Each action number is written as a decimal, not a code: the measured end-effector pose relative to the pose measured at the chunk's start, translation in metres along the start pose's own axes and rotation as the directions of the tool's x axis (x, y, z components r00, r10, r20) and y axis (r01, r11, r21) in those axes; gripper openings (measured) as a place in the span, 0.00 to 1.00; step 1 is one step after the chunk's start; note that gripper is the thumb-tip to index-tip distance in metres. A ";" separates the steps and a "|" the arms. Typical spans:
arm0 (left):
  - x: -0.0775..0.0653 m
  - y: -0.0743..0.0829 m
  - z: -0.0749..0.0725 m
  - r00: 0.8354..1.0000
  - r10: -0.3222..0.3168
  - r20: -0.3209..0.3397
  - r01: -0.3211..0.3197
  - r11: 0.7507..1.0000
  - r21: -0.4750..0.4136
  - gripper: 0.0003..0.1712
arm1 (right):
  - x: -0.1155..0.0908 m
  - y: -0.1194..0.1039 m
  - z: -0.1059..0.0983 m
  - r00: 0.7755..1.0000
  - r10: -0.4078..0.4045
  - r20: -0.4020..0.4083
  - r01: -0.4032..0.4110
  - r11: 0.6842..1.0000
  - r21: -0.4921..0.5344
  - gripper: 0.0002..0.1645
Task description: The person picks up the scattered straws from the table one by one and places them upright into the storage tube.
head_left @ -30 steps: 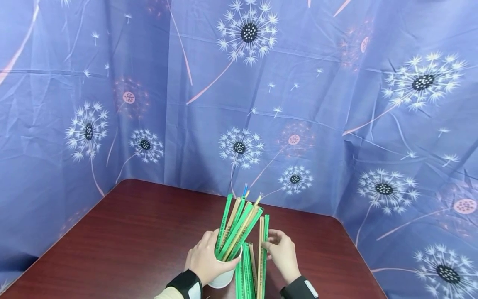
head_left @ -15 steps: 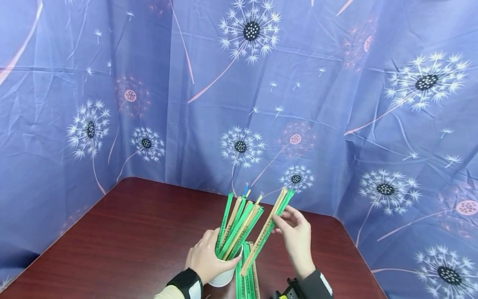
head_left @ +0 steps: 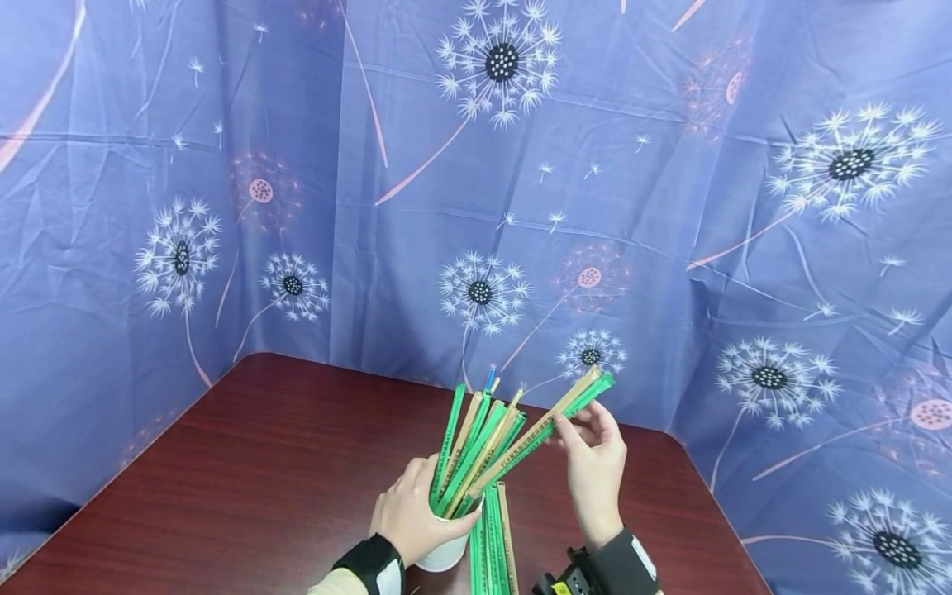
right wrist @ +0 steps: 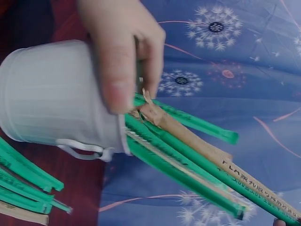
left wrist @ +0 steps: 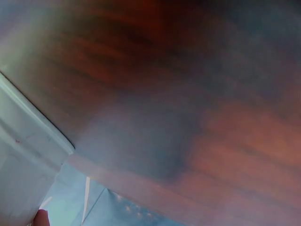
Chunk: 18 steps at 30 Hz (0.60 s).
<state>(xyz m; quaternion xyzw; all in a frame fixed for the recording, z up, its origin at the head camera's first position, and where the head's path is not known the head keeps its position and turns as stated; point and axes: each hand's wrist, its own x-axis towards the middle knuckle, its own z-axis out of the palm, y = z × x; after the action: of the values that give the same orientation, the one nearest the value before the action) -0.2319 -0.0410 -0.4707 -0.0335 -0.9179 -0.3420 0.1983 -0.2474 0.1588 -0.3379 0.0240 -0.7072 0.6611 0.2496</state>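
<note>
My left hand [head_left: 412, 506] grips a small white bucket [head_left: 440, 557] by its upper rim. Green and tan wrapped straws [head_left: 476, 450] stand in it, leaning right. In my right hand [head_left: 598, 467], thumb and fingers pinch a tan and a green wrapped straw [head_left: 546, 428] near their upper ends. Their lower ends slant down to the bucket's mouth, among the other straws. The right wrist view shows the bucket [right wrist: 51, 94] from the side, with the left hand [right wrist: 124, 52] over its rim. The left wrist view shows mostly table and part of the bucket's wall [left wrist: 28, 155].
More green and tan wrapped straws [head_left: 492, 541] lie on the dark red-brown table [head_left: 283, 471], just right of the bucket. A blue dandelion-print cloth [head_left: 416, 231] hangs behind and beside the table.
My right hand has lifted the two straws off the table pile, tilted them, and moved their lower ends left to the bucket's mouth. The left hand and bucket have stayed put.
</note>
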 end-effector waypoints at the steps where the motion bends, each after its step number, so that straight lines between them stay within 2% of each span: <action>1: 0.000 0.000 0.000 1.000 -0.002 -0.001 0.002 1.000 0.000 0.55 | 0.000 0.003 0.002 1.000 -0.006 0.002 0.006 1.000 -0.009 0.27; 5: 0.000 0.000 0.000 1.000 -0.005 0.004 0.005 1.000 -0.002 0.55 | -0.005 0.016 0.009 0.999 0.006 0.031 -0.004 0.998 -0.055 0.26; 18: 0.000 0.002 -0.002 1.000 -0.009 0.007 0.009 1.000 0.014 0.56 | -0.022 0.052 0.030 0.983 0.125 0.136 -0.101 0.980 -0.173 0.23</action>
<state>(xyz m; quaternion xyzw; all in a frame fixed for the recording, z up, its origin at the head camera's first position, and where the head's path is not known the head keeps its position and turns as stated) -0.2306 -0.0410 -0.4683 -0.0289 -0.9212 -0.3362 0.1939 -0.2567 0.1307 -0.3942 0.0114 -0.7763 0.6096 0.1600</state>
